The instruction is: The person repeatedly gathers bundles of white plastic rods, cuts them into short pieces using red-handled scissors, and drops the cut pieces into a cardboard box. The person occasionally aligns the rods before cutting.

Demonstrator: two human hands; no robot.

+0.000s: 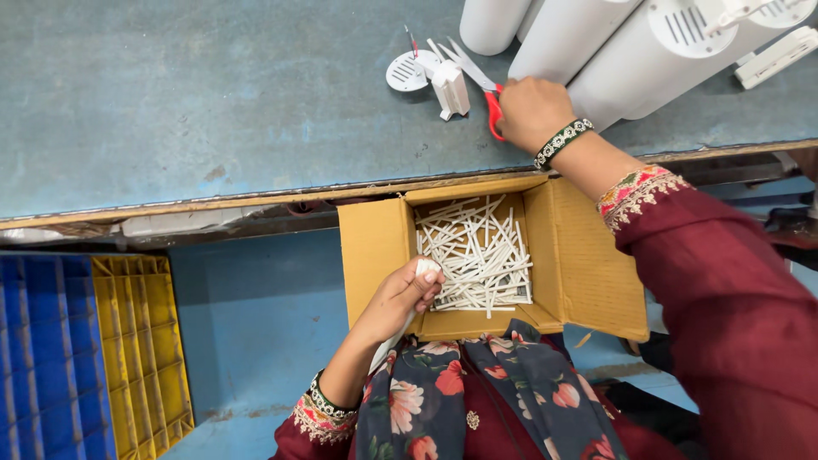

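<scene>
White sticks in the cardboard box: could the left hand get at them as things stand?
Probably yes. The left hand hovers at the edge of the open cardboard box, and the white sticks lie uncovered. However, its grip is already shut on a white tube.

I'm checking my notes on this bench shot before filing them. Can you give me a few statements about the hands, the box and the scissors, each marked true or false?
1. The right hand rests on red-handled scissors on the blue table. True.
2. The left hand is empty. False: it grips a white stick-like piece.
3. The cardboard box holds many white sticks. True.
4. The box stands on the table. False: it sits below the table's edge, at the person's lap.
5. The crates at the left are red and green. False: blue and yellow.
</scene>
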